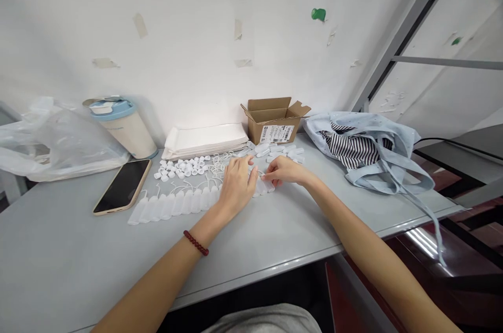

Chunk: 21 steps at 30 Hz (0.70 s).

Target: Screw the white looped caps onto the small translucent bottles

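A row of slim translucent plastic tubes [173, 204] lies side by side on the grey table, white cords curling from their upper ends. My left hand [238, 182] is over the right part of this row, thumb apart from the bent fingers; the tubes under it are hidden. Close beside it, my right hand [286, 170] pinches at the row's right end, by the last tubes [269, 186]. Whatever sits between its fingertips is too small to make out. Behind the hands are small white caps [184, 167], a tangle of white cords [218, 164] and more loose tubes [285, 152].
An open cardboard box [271, 119] and a stack of white trays or sheets [208, 139] stand by the wall. Left are a phone [123, 186], a tumbler [128, 129] and a plastic bag [66, 139]. A light-blue cloth bag [365, 139] lies right, its strap over the table edge.
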{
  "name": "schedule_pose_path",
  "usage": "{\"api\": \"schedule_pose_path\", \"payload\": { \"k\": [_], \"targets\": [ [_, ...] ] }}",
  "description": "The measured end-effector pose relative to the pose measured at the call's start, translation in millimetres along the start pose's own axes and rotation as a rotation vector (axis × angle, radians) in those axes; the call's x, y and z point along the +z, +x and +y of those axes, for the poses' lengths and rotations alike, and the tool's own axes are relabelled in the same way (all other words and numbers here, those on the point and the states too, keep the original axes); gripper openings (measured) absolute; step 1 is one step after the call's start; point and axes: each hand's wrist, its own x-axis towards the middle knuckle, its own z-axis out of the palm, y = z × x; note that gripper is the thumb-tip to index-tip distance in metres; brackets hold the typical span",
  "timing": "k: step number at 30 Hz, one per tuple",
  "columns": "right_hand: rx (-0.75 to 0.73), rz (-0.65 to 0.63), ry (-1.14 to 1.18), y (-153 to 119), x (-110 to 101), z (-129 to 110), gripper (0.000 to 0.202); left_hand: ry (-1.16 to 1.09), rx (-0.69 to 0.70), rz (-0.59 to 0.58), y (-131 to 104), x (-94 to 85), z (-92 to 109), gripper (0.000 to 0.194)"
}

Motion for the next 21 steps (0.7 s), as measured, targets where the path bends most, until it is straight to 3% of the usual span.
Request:
{"api": "schedule_pose_path", "payload": {
  "k": [10, 21],
  "targets": [
    [0.027, -0.005, 0.013, -6.4, -4.1, -6.5, 0.02, 0.036, 0.02, 0.092, 5.8, -7.9, -9.6, 0.028],
    [0.035, 0.164, 0.121, -7.7, -18.6, -5.4, 0.018, 0.268, -0.008, 0.088, 20.8, -53.3, -56.9, 0.021]
  ]
}}
